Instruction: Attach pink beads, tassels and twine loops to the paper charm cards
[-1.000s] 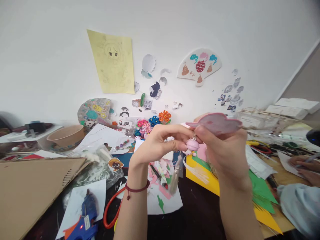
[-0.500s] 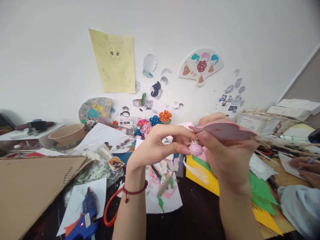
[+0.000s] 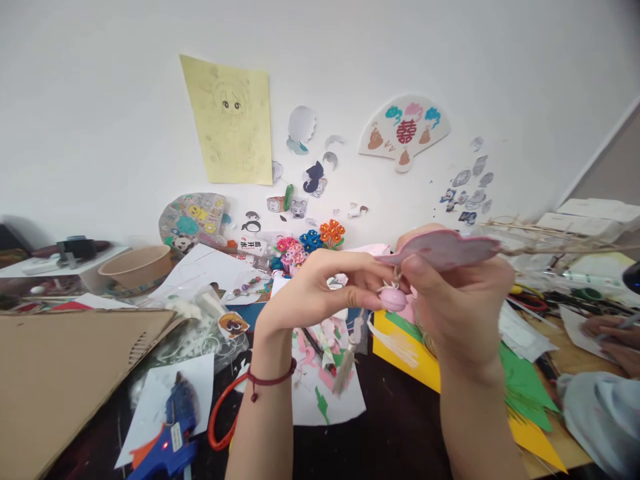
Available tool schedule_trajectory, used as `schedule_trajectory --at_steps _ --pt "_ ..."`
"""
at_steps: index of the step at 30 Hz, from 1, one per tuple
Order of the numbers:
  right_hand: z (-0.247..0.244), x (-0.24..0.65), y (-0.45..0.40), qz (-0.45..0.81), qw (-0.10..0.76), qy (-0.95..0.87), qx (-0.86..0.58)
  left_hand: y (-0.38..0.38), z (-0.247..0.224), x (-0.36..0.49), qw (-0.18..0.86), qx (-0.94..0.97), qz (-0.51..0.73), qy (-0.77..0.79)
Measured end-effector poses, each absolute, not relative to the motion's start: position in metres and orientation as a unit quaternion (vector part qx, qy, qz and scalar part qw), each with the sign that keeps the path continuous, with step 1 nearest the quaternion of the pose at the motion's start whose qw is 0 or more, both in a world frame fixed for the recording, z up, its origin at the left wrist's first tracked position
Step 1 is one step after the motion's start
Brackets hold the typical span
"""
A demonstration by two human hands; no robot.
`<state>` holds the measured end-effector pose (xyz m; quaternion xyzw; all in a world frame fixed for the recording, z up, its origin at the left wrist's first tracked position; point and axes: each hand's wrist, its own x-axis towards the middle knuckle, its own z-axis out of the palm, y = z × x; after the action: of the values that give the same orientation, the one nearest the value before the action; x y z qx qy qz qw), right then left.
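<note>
In the head view my right hand (image 3: pixel 457 313) pinches a thin pink cut-out piece (image 3: pixel 445 248) with a wavy edge, seen nearly edge-on. My left hand (image 3: pixel 333 287) meets it from the other side, thumb and fingers closed at a small round pink bell (image 3: pixel 393 299). The bell hangs just under the pink piece, by a short cord between my fingertips. Below my left hand dangles a pale tassel (image 3: pixel 345 367); where it is tied is hidden. A twisted cord (image 3: pixel 550 249) runs off to the right behind my right hand.
A blue glue gun (image 3: pixel 175 427) lies on white paper at the lower left, beside a cardboard sheet (image 3: pixel 75 380). Coloured scraps cover a white sheet (image 3: pixel 345 410) beneath my hands. Yellow paper (image 3: pixel 400 353) lies nearby. Another person's hand (image 3: pixel 607 330) holds a pen at far right.
The pink piece has tilted slightly, and the twisted cord now shows to its right. The bell and tassel have shifted a little. Both hands keep their grip.
</note>
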<state>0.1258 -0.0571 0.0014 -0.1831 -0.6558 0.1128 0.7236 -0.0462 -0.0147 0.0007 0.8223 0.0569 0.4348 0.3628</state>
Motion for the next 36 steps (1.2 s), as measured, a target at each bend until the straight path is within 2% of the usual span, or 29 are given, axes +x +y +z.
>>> schedule_trajectory --at_steps 16,23,30,36 --pt "-0.001 0.128 -0.049 0.076 0.712 -0.668 -0.204 -0.005 -0.003 -0.047 0.412 0.813 0.411 0.026" --pt "-0.004 0.135 -0.036 0.101 0.693 -0.666 -0.255 -0.001 -0.003 -0.055 0.376 0.830 0.404 0.076" --pt "-0.004 0.138 -0.031 0.137 0.651 -0.691 -0.284 -0.004 0.001 -0.059 0.244 0.850 0.434 0.172" --pt "-0.006 0.139 -0.027 0.158 0.622 -0.694 -0.327 -0.003 -0.001 -0.048 0.270 0.789 0.517 0.195"
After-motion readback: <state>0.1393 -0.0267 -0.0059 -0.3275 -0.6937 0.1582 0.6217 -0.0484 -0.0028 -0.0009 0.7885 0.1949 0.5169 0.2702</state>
